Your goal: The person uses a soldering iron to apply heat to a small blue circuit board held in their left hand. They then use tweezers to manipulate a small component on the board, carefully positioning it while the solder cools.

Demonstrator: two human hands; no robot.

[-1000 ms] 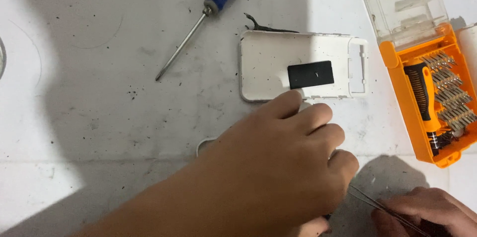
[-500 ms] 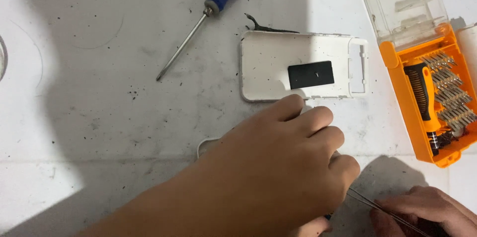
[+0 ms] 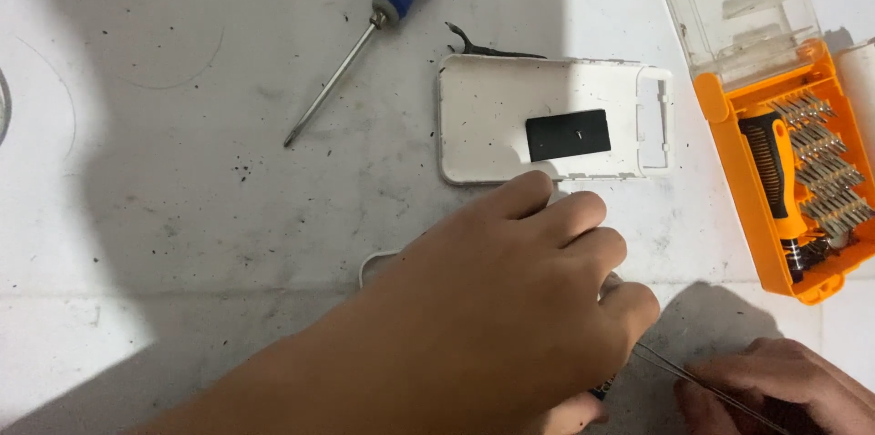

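My left hand point(image 3: 492, 307) lies palm down over a white rounded device point(image 3: 372, 264). Only the device's left rim shows; the hand hides the rest, and its fingers curl over the device's far edge. At the bottom right my right hand point(image 3: 784, 389) pinches thin metal tweezers point(image 3: 670, 367), whose tips point left under my left fingers. Just beyond my left fingertips lies a white phone back shell point(image 3: 492, 120) with a black rectangular patch point(image 3: 568, 134).
A blue-handled screwdriver point(image 3: 365, 38) lies at the top, tip pointing down-left. An open orange bit case point(image 3: 802, 189) with a clear lid point(image 3: 734, 2) holds a small driver and several bits at the right. The white worktop point(image 3: 182, 170) is speckled with dark crumbs.
Hardly anything differs. My right hand with the tweezers has edged slightly, and my left hand stays over the device.
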